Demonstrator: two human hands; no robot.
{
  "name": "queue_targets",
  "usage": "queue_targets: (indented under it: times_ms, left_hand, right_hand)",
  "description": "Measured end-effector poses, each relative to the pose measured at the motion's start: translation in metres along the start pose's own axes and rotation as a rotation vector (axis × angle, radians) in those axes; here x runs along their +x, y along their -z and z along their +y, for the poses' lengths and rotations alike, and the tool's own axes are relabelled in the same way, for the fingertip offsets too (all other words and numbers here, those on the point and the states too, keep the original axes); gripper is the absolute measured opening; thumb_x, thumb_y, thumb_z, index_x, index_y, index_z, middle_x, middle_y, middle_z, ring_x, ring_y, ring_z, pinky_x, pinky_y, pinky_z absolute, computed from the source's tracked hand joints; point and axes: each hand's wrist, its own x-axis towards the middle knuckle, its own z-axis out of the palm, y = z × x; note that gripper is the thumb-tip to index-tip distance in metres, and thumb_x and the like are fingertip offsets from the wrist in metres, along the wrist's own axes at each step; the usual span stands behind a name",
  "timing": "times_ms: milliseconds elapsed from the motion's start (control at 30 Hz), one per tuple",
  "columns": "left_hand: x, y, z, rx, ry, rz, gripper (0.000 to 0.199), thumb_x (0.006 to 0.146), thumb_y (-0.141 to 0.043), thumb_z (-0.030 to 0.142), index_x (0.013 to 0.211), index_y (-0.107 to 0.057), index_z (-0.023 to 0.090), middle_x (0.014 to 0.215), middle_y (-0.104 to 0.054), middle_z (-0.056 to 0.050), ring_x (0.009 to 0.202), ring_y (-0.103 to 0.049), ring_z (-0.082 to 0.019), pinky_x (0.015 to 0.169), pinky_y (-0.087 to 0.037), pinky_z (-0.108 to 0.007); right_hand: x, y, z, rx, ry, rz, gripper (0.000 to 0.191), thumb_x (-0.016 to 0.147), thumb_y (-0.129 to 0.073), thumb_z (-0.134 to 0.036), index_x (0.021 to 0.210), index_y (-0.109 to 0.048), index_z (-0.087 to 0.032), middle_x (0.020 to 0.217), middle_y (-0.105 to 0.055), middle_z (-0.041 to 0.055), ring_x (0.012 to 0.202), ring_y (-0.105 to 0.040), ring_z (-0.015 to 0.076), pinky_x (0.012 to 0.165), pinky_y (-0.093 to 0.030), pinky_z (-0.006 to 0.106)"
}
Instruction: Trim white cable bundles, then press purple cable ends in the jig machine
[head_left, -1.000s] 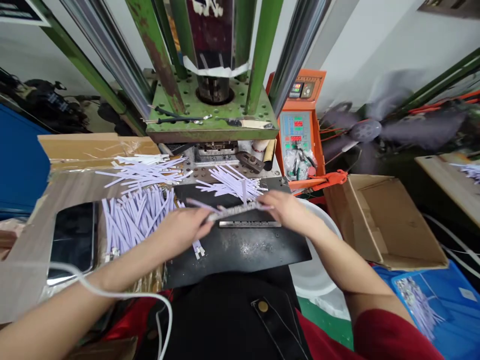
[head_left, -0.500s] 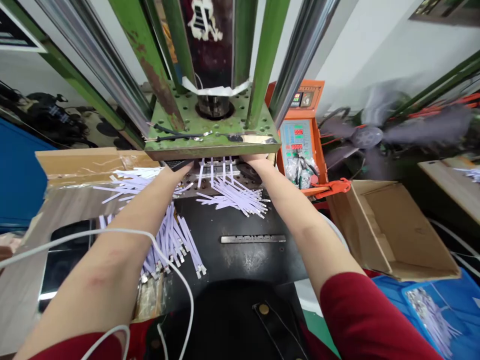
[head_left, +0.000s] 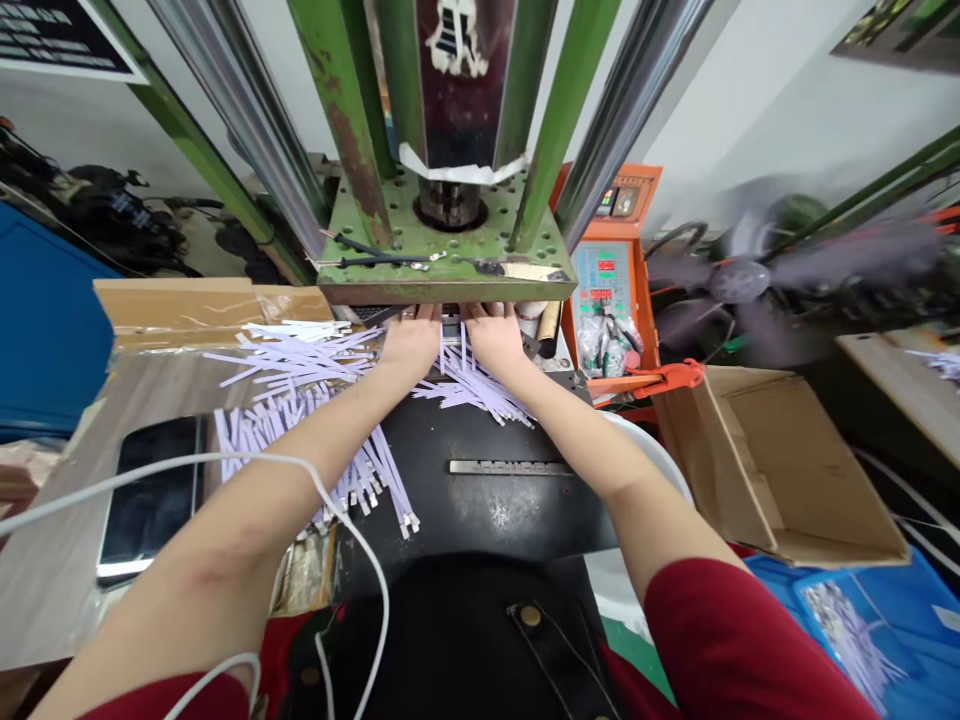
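My left hand (head_left: 412, 342) and my right hand (head_left: 493, 340) reach side by side under the green press plate (head_left: 450, 290). Both lie over the metal mould (head_left: 450, 330), fingers stretched forward and partly spread; the plate's edge hides the fingertips. A couple of pale purple strips run out of the mould between my hands. Just in front, a pile of purple strips (head_left: 480, 390) with metal ends rests on the black bench. Closer to me lies a notched metal bar (head_left: 510, 467), touched by neither hand.
More purple strips (head_left: 300, 360) lie to the left, near a phone (head_left: 154, 500) and a cardboard flap (head_left: 210, 312). A white cable (head_left: 315, 475) crosses my left forearm. At right stand an orange control box (head_left: 637, 260), a spinning fan (head_left: 739, 280), a cardboard box (head_left: 817, 460) and a blue bin (head_left: 915, 600).
Both hands have moved inward from the mould's outer sides to its middle, now covering some strips. The view has shifted slightly; the notched bar still lies on the bench.
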Motion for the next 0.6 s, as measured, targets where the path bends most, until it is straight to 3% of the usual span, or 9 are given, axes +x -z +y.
queue_targets:
  times_ms: [67, 167, 267, 333, 367, 433, 467, 533, 600]
  left_hand:
    - [0.005, 0.001, 0.002, -0.015, -0.01, 0.016, 0.056, 0.098, -0.031, 0.01, 0.153, -0.039, 0.003, 0.151, -0.045, -0.023, 0.136, -0.045, -0.038, 0.111, -0.038, -0.051]
    - [0.013, 0.015, -0.005, -0.106, -0.004, -0.087, 0.061, 0.095, -0.038, 0.007, 0.156, -0.035, 0.008, 0.154, -0.043, -0.022, 0.133, -0.051, -0.036, 0.109, -0.042, -0.048]
    - [-0.017, 0.038, -0.018, -0.29, -0.017, -0.151, 0.066, 0.091, -0.048, 0.008, 0.156, -0.036, 0.009, 0.15, -0.049, -0.02, 0.129, -0.056, -0.031, 0.107, -0.045, -0.04]
    - [-0.073, 0.05, -0.029, -0.5, -0.119, -0.137, 0.054, 0.093, -0.043, 0.01, 0.147, -0.05, 0.006, 0.134, -0.063, -0.016, 0.118, -0.063, -0.024, 0.102, -0.049, -0.033]
    - [-0.111, 0.052, -0.035, -0.627, -0.228, -0.224, 0.05, 0.094, -0.044, 0.016, 0.142, -0.057, 0.012, 0.128, -0.067, -0.012, 0.113, -0.066, -0.021, 0.1, -0.051, -0.03]
    - [-0.195, 0.044, -0.045, -0.838, -0.386, -0.55, 0.041, 0.097, -0.044, 0.027, 0.131, -0.068, 0.028, 0.116, -0.074, -0.003, 0.106, -0.07, -0.018, 0.094, -0.054, -0.026]
    - [-0.236, 0.032, -0.048, -0.886, -0.382, -0.716, 0.04, 0.098, -0.042, 0.03, 0.128, -0.069, 0.033, 0.113, -0.075, 0.0, 0.102, -0.071, -0.017, 0.091, -0.055, -0.027]
    - [-0.304, -0.005, -0.052, -0.86, -0.207, -0.809, 0.034, 0.096, -0.048, 0.037, 0.118, -0.073, 0.039, 0.114, -0.075, 0.0, 0.102, -0.071, -0.021, 0.09, -0.056, -0.034]
    - [-0.346, -0.052, -0.05, -0.82, 0.044, -0.744, 0.042, 0.095, -0.043, 0.05, 0.085, -0.078, 0.029, 0.079, -0.075, -0.005, 0.075, -0.071, -0.025, 0.072, -0.058, -0.037]
  right_hand:
    - [0.006, 0.004, 0.005, 0.01, 0.008, -0.03, 0.053, 0.099, -0.032, -0.013, 0.15, -0.048, -0.01, 0.149, -0.052, 0.0174, 0.136, -0.046, 0.0347, 0.118, -0.027, 0.057]
    - [0.014, 0.026, 0.015, 0.09, -0.009, -0.155, 0.055, 0.093, -0.04, -0.006, 0.146, -0.053, -0.015, 0.15, -0.053, 0.0129, 0.138, -0.046, 0.0315, 0.117, -0.033, 0.05]
    - [-0.024, 0.063, 0.016, 0.275, -0.018, -0.204, 0.062, 0.082, -0.045, 0.003, 0.141, -0.056, -0.012, 0.142, -0.059, 0.015, 0.131, -0.053, 0.0283, 0.113, -0.041, 0.044]
    - [-0.087, 0.085, 0.013, 0.529, 0.108, -0.213, 0.054, 0.085, -0.039, 0.002, 0.132, -0.062, -0.012, 0.127, -0.068, 0.0131, 0.113, -0.063, 0.0215, 0.105, -0.048, 0.038]
    - [-0.126, 0.091, 0.012, 0.706, 0.241, -0.343, 0.048, 0.09, -0.035, -0.001, 0.125, -0.066, -0.014, 0.115, -0.072, 0.0097, 0.099, -0.067, 0.0176, 0.095, -0.053, 0.033]
    - [-0.209, 0.089, 0.011, 0.943, 0.502, -0.795, 0.043, 0.091, -0.037, -0.006, 0.116, -0.07, -0.016, 0.101, -0.075, 0.006, 0.086, -0.071, 0.0149, 0.081, -0.055, 0.027]
    - [-0.247, 0.081, 0.011, 0.913, 0.506, -0.94, 0.038, 0.092, -0.041, -0.01, 0.113, -0.072, -0.017, 0.099, -0.076, 0.0062, 0.086, -0.072, 0.017, 0.08, -0.056, 0.028]
    - [-0.308, 0.053, 0.01, 0.751, 0.243, -0.956, 0.03, 0.094, -0.05, -0.021, 0.114, -0.073, -0.018, 0.106, -0.076, 0.0095, 0.096, -0.073, 0.0241, 0.085, -0.057, 0.034]
    - [-0.346, 0.016, 0.007, 0.585, -0.07, -0.768, 0.032, 0.097, -0.051, -0.032, 0.117, -0.072, -0.017, 0.117, -0.074, 0.0132, 0.109, -0.07, 0.0299, 0.093, -0.055, 0.041]
